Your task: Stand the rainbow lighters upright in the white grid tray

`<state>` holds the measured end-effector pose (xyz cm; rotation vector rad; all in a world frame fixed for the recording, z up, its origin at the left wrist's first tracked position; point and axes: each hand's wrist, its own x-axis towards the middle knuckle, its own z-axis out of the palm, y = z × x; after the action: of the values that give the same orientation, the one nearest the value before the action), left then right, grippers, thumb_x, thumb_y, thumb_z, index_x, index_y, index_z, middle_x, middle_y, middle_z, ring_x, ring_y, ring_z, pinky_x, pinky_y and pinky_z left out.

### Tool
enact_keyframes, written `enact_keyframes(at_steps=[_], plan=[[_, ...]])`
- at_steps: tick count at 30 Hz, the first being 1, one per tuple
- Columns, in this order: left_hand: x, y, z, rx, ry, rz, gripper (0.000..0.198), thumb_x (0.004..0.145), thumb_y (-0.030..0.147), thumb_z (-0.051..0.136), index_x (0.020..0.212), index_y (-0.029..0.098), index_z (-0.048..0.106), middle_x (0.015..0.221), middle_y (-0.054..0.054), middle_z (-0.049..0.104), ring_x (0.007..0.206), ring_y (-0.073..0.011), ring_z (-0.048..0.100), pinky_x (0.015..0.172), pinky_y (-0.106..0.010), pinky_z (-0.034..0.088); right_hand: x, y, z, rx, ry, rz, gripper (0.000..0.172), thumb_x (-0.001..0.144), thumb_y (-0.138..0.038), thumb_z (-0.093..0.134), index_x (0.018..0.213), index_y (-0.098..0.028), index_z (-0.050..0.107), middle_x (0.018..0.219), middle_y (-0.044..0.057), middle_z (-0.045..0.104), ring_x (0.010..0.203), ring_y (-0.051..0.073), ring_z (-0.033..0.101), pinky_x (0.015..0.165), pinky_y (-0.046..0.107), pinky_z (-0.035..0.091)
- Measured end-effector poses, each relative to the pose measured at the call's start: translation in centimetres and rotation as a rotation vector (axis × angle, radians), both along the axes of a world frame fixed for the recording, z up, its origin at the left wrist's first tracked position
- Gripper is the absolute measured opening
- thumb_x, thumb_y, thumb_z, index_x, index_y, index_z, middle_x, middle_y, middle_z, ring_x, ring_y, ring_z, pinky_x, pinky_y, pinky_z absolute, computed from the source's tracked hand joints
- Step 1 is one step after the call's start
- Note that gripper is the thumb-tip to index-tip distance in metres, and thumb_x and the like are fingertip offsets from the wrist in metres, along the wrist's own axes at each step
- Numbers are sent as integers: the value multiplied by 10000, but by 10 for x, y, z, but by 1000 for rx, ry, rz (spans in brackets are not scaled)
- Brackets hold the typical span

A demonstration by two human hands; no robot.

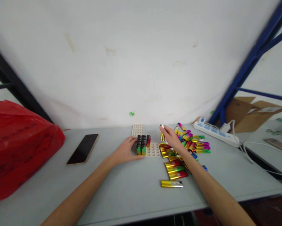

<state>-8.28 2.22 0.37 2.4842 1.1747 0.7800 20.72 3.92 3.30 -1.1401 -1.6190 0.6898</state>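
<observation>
Several lighters [141,149] stand upright in the left part of a white tray with round holes [154,150]. My left hand [125,151] curves around their left side, thumb along the front and fingers behind, spread apart. Right of the tray, my right hand [171,137] pinches a gold and silver lighter [162,133], held upright above the table. Beneath and beside my right forearm lies a loose pile of shiny multicoloured lighters [176,171]. One yellow and silver lighter [171,184] lies alone nearer the front edge. Behind the tray is a second white holed tray [137,129].
A black-screened phone [82,149] lies left of my left hand. A red plastic bag [20,147] fills the far left. At the back right are a white power strip [216,133] with cables and an open cardboard box [246,114]. A blue metal frame [246,66] rises there.
</observation>
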Motion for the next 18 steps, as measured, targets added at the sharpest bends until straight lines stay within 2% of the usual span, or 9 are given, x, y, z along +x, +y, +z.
enact_keyframes(at_steps=[4,5,7,9,10,15,18], plan=[[0,0,0,-14,-11,-1,808,670,649,887,1320,227,659,1362,-138,641,1273,-359,616,1148,-498,504,-14,-8,4,-179,307,245,533,890,-773,576,930,-242,550,832,-1,623,707,164,605,691,312,511],[0,0,1,-14,-13,-3,810,673,647,887,1328,231,656,1363,-136,640,1272,-356,615,1148,-496,501,-17,-9,4,-203,346,287,533,882,-768,594,973,-245,555,801,-17,609,665,152,589,670,305,510],[0,0,1,-17,-17,-10,811,677,643,888,1339,236,653,1361,-131,642,1269,-350,613,1149,-494,496,-21,-11,4,-235,363,314,535,875,-766,607,998,-248,551,674,-73,496,534,115,470,560,259,441],[1,-1,3,-27,-19,-13,809,686,632,888,1347,230,649,1367,-134,638,1273,-352,607,1154,-500,487,-25,-12,1,-259,321,289,538,878,-779,583,943,-247,537,612,-107,358,469,94,316,468,228,310],[1,-1,4,-33,-19,-13,807,691,625,888,1349,223,647,1372,-139,635,1280,-355,603,1159,-507,480,-26,-13,-1,-256,277,260,540,887,-783,562,903,-245,527,607,-106,327,472,94,280,455,227,267],[2,-4,7,-48,-29,-18,793,685,596,903,1336,218,656,1379,-145,629,1302,-368,590,1173,-527,466,-32,-16,-7,-71,-40,25,583,945,-744,479,666,-236,417,590,-59,340,578,124,353,528,253,286],[2,-3,7,-48,-48,-17,779,679,591,906,1327,229,667,1369,-135,641,1298,-366,593,1174,-528,467,-35,-20,-7,-6,-136,-42,582,941,-670,504,590,-240,332,567,-53,303,574,118,330,550,268,251]])
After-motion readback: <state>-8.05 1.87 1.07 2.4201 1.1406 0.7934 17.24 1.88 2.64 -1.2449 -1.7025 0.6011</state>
